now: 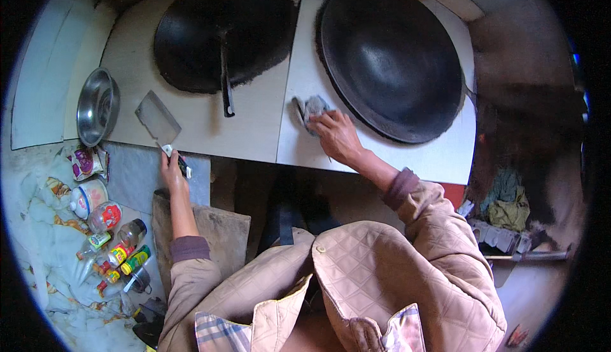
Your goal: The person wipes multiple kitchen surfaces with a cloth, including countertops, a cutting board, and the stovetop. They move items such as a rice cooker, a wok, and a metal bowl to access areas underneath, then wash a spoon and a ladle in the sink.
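My left hand (pixel 175 175) grips the dark handle of a cleaver (pixel 158 117). Its broad metal blade points away from me, over the front edge of the pale stove top (pixel 253 132). In my right hand (pixel 338 136) is a bunched grey cloth (pixel 314 107), pressed to the same surface and slightly blurred. Just beyond that hand sits a large black wok (pixel 394 61), with nothing seen inside it. To the left lies a second dark wok or pan (pixel 191 51). A dark long-handled utensil (pixel 226 77) rests across its near rim, handle towards me.
A steel basin (pixel 95 106) stands at the far left. Below it, several bottles (pixel 119 253), a round white jar (pixel 89 198) and a snack bag (pixel 87 163) crowd a marbled surface. A board (pixel 215 228) leans under my left forearm. Crumpled cloth (pixel 510 209) lies at right.
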The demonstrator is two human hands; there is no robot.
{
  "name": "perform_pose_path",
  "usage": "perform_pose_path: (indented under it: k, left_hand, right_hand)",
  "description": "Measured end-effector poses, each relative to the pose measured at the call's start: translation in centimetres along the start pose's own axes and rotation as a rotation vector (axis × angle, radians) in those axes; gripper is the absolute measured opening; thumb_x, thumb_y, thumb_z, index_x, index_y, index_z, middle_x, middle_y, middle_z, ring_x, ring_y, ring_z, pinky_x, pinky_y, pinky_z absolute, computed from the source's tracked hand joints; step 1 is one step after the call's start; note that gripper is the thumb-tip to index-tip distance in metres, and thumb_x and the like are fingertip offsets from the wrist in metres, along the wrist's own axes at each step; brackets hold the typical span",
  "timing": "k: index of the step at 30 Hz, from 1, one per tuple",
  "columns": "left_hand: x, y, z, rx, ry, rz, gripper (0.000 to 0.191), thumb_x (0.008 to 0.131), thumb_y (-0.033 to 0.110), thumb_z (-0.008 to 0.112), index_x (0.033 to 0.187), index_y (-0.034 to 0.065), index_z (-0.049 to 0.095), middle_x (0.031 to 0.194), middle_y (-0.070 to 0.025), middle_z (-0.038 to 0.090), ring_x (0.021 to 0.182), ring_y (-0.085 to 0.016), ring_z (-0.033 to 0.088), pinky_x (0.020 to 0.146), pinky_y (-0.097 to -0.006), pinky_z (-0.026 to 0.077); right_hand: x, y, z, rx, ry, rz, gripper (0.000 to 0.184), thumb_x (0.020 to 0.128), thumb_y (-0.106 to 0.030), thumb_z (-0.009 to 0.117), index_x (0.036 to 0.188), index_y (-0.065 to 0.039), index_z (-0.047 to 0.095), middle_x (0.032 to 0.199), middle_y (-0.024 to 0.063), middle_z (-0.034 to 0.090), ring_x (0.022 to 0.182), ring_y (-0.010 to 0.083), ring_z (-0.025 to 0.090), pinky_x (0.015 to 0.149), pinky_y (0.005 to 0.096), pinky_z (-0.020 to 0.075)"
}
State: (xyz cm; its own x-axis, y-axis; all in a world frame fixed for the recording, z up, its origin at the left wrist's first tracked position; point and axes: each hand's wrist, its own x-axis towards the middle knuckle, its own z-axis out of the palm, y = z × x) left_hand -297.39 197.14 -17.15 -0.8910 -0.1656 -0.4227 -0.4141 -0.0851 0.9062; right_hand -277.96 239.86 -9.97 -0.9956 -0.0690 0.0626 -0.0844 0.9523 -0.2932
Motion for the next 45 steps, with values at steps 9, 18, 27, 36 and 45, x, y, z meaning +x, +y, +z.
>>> perform_pose_path:
  k: [9,18,27,36,45]
  left_hand:
    - [-6.2,1.2,4.2,0.571,0.279,0.697,0.037,0.093,0.004,0.061,0.129,0.0023,0.057,0.124,-0.0135,0.053,0.106,-0.024,0.057,0.088,-0.0348,0.050]
    - [-15.5,-1.6,17.1,0.837,-0.348,0.902,0.037,0.092,0.003,0.056,0.129,0.0023,0.058,0.133,-0.0160,0.057,0.128,-0.033,0.050,0.108,-0.0424,0.039]
    - [-17.5,-4.9,26.0,0.752,-0.522,0.982,0.040,0.092,0.004,0.054,0.132,0.0003,0.056,0.135,-0.0191,0.056,0.132,-0.036,0.047,0.110,-0.0453,0.036]
    - [-16.8,-10.2,28.6,0.794,-0.350,1.153,0.039,0.093,0.010,0.054,0.131,-0.0011,0.056,0.134,-0.0201,0.056,0.130,-0.038,0.047,0.110,-0.0481,0.036]
    - [-17.7,-9.8,28.7,0.911,-0.342,1.174,0.039,0.097,0.014,0.052,0.134,-0.0007,0.052,0.137,-0.0200,0.053,0.131,-0.037,0.046,0.110,-0.0470,0.036]
  right_hand:
    - [1.0,-10.8,2.9,0.285,0.295,0.024,0.042,0.073,-0.011,0.069,0.114,-0.018,0.065,0.136,0.0064,0.054,0.120,0.0347,0.049,0.089,0.0481,0.0446]
    - [-10.1,-3.0,2.9,0.232,0.372,0.211,0.038,0.078,-0.004,0.067,0.114,-0.017,0.067,0.133,0.0064,0.059,0.123,0.0331,0.052,0.090,0.0465,0.0452]
    - [-36.4,19.0,-6.8,-0.327,0.466,0.895,0.046,0.069,0.009,0.055,0.106,-0.014,0.072,0.122,0.0094,0.065,0.110,0.0353,0.059,0.094,0.0440,0.0492]
    - [-24.8,5.8,-6.0,-0.025,0.416,0.478,0.032,0.079,0.002,0.061,0.106,-0.015,0.068,0.126,0.0106,0.063,0.120,0.0308,0.058,0.093,0.0467,0.0460]
    - [-40.6,22.7,-6.6,-0.338,0.850,0.743,0.025,0.083,0.003,0.060,0.102,-0.009,0.071,0.112,0.0133,0.069,0.108,0.0326,0.065,0.095,0.0445,0.0514]
